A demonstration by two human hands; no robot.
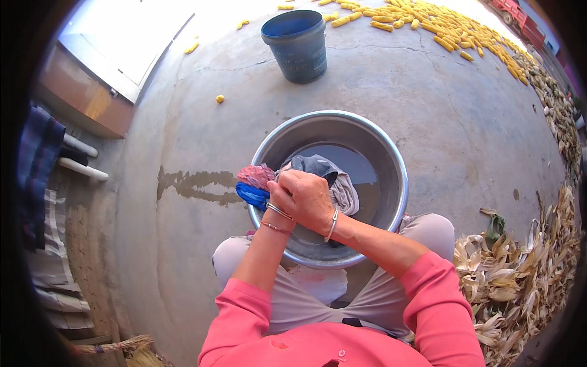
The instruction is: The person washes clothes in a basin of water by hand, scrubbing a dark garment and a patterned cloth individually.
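A large round metal basin [396, 160] with some water in its bottom stands between my knees. Over its left side my left hand [282, 204] and my right hand [309, 197] are pressed together, the right one across the left. Grey wet cloth [346, 195] lies bunched in the basin just beyond them, partly in the water. A red-and-white crumpled cloth [256, 176] and a blue cloth [252, 195] stick out to the left of my hands at the rim. Whether either hand grips cloth is hidden by the fingers.
A dark plastic bucket [298, 55] stands on the concrete floor beyond the basin. Yellow corn cobs [440, 27] are heaped at the far right, with dry corn husks [513, 275] near my right knee. Dark fabric [39, 169] hangs by white pipes [82, 169] on the left.
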